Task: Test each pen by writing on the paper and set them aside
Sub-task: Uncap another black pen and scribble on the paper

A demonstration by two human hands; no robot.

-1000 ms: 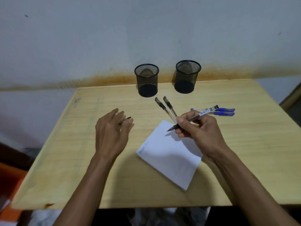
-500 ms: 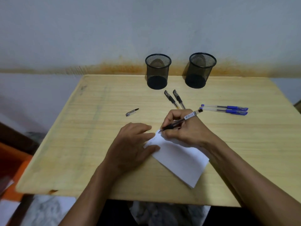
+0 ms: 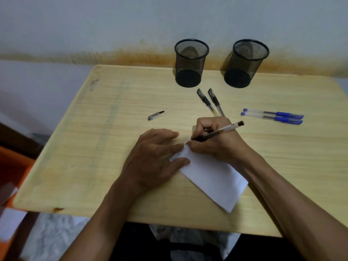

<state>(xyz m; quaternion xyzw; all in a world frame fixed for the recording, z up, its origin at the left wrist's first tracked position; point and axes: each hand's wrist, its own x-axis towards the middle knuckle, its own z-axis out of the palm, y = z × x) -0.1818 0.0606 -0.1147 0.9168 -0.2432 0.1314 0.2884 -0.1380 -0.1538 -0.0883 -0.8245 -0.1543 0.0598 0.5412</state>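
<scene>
Overall, the work surface is a light wooden table point(image 3: 94, 147) with visible grain, a grey smudge near its far left corner and a small brown chip on its near left edge. It stands against a pale wall point(image 3: 113, 25) that carries a rusty orange stain band along the table's far edge. An orange object point(image 3: 11, 172) sits low at the left, partly out of view, and a mottled grey floor shows below the near edge.

Count of items on the table: two black mesh cups point(image 3: 191, 63), upright, side by side at the far edge, the second point(image 3: 246, 63) to the right of the first. Two capped black pens point(image 3: 206, 101) lie side by side just in front of the cups, their near ends hidden behind the right hand. Two blue pens point(image 3: 273, 116) lie parallel near the right side, touching or nearly so. One loose pen cap point(image 3: 155, 116) lies alone, left of centre. One sheet of white paper point(image 3: 212, 178) lies angled at the near centre.

The left hand point(image 3: 154, 157) lies flat with straight fingers pressing on the paper's far left corner, holding nothing. The right hand point(image 3: 216, 142) has its fingers curled round one uncapped black pen point(image 3: 216, 132), pinching it near the tip; the tip meets the paper's far corner, just beside the left fingertips. Faint marks show on the paper by the left hand; they are too small to read.
</scene>
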